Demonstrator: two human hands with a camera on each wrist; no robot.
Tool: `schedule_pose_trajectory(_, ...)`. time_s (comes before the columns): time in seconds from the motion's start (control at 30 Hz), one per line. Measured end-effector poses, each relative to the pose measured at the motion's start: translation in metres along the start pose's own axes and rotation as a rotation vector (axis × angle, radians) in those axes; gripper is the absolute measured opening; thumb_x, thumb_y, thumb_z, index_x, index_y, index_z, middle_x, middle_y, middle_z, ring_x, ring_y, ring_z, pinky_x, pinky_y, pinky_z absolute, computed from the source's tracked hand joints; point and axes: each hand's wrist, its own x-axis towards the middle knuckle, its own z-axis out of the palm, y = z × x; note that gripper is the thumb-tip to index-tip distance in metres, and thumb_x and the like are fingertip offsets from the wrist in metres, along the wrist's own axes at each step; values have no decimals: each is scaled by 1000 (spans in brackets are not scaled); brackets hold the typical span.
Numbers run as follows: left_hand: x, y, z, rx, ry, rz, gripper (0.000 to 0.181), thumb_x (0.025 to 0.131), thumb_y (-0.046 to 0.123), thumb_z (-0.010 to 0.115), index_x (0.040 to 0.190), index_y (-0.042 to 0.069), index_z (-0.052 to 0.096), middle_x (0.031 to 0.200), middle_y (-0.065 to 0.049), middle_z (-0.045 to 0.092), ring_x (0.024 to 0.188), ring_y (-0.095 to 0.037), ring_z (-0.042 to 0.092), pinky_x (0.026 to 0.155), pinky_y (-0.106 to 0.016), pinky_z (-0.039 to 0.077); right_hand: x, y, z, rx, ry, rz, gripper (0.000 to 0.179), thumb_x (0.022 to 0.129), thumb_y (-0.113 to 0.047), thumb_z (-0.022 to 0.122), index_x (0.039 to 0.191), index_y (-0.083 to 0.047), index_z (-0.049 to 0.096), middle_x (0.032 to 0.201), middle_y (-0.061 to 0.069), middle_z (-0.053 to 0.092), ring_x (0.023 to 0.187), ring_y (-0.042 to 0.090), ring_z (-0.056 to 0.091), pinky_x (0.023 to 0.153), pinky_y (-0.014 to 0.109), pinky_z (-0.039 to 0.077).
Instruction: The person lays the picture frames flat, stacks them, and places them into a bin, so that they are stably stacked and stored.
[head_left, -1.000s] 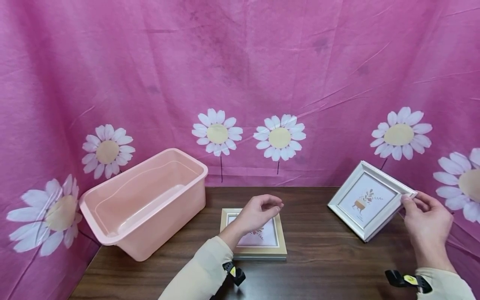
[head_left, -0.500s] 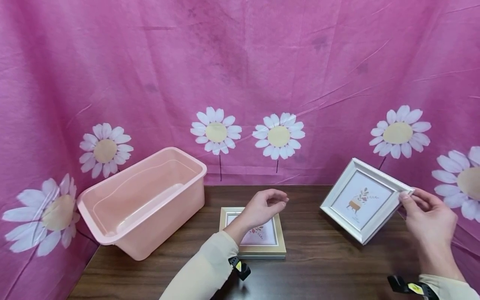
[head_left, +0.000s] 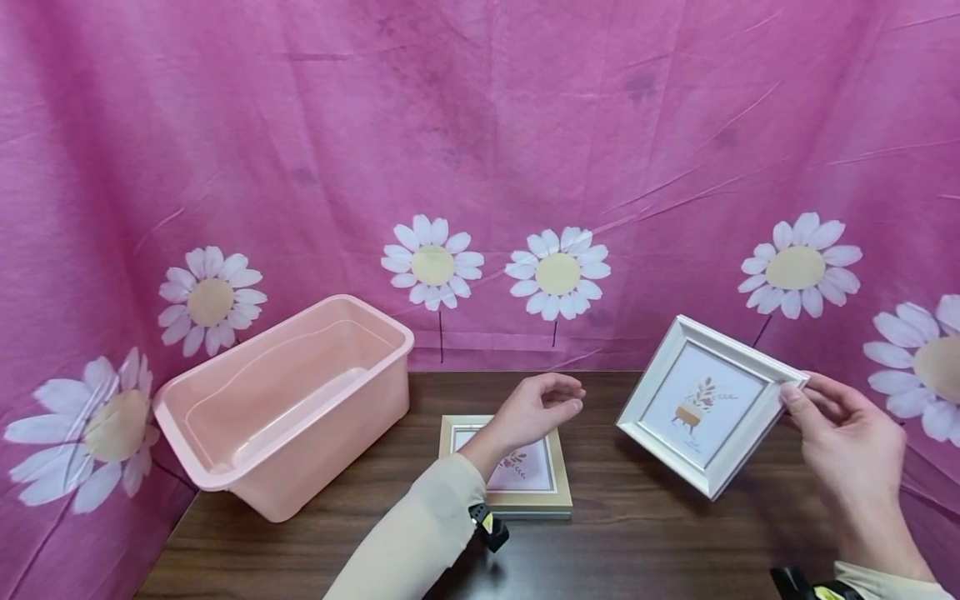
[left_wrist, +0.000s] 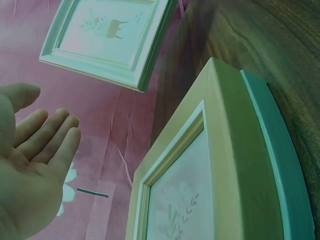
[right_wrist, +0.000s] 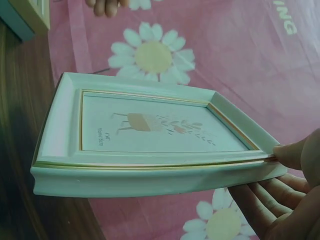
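Observation:
My right hand [head_left: 855, 442] pinches a white picture frame [head_left: 697, 333] by its right corner, thumb on the front and fingers behind. The frame is held tilted above the table, its plant-pot print facing me. In the right wrist view the same picture frame [right_wrist: 150, 185] spans the middle. My left hand [head_left: 536, 408] hovers over a gold-beige picture frame [head_left: 525, 502] that lies flat. Its fingers are loosely bent around nothing, and the forearm covers part of that print. Under the gold-beige one, a second, paler frame edge [left_wrist: 280, 155] shows in the left wrist view.
A pink plastic bin [head_left: 337, 433] stands at the left of the dark wooden table [head_left: 630, 550], its inside bare. Behind the table hangs a pink cloth [head_left: 480, 150] printed with white daisies.
My right hand has carried the white picture frame to the left, toward the middle. My left hand has drifted slightly right. The bin and the lying frames stay put.

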Motion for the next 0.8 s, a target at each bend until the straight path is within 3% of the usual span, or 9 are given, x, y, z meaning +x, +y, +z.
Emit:
schedule_pose_trajectory(0.23, 5, -2, 0, -11, -10, 4, 41, 102, 16, 74, 139, 0, 66, 133, -14, 76, 123, -22, 73, 104, -21, 56, -14, -6, 9, 52, -66, -46, 29, 95, 6, 77, 107, -20, 81, 85, -12, 82, 69, -1, 77, 64, 13, 60)
schedule_pose_trajectory(0.4, 6, -3, 0, -34, -27, -13, 45, 102, 19, 75, 142, 2, 65, 136, -13, 74, 124, -20, 72, 103, -20, 56, -22, -13, 15, 8, -77, -72, 32, 94, 7, 77, 107, -22, 81, 84, -15, 82, 68, -3, 76, 64, 12, 59)
schedule_pose_trajectory(0.6, 6, -4, -2, -47, -90, -28, 53, 103, 23, 73, 151, 3, 58, 146, -14, 69, 132, -20, 69, 107, -20, 54, -31, -20, 20, -103, -119, -113, 35, 95, 4, 76, 108, -28, 80, 85, -20, 81, 70, -6, 75, 66, 9, 58)
schedule_pose_trajectory(0.8, 8, -2, -4, -73, -134, -29, 58, 105, 20, 70, 157, 2, 51, 155, -16, 62, 142, -25, 63, 113, -24, 52, -41, -25, 24, -108, -140, -146, 33, 95, 5, 77, 114, -21, 81, 88, -17, 82, 70, -5, 75, 68, 10, 59)
